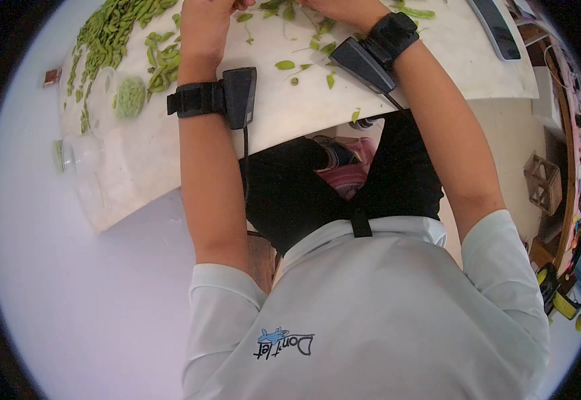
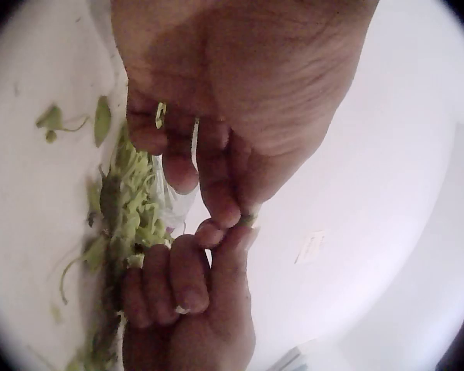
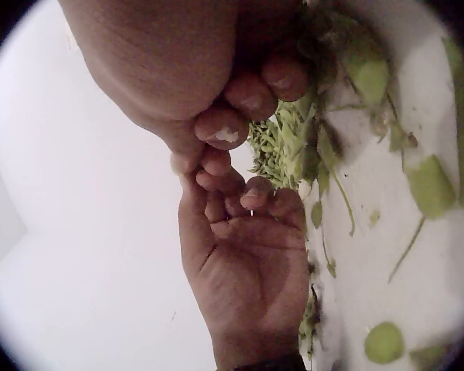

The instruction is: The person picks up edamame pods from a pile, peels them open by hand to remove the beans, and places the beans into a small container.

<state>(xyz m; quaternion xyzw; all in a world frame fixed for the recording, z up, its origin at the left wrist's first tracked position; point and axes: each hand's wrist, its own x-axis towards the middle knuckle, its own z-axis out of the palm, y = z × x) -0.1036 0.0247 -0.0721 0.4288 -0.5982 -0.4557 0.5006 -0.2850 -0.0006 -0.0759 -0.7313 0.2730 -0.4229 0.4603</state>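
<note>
At the top of the head view my left hand (image 1: 205,23) and right hand (image 1: 352,9) are cut off by the frame edge. The wrist views show them fingertip to fingertip above the table. Between the thumbs and index fingers a small green soybean pod (image 2: 249,220) is pinched, mostly covered by the fingertips. In the left wrist view the left hand (image 2: 240,100) comes from above, its other fingers loosely bent. The right hand (image 2: 193,309) meets it from below, with its remaining fingers curled in.
A large heap of soybean pods (image 1: 114,40) covers the table's left, beside a smaller group of pods (image 1: 164,63). Shelled green beans (image 1: 129,98) fill a clear container; a transparent jar (image 1: 82,153) stands near the left edge. Leaf scraps (image 1: 285,65) are scattered about. A phone (image 1: 496,30) lies right.
</note>
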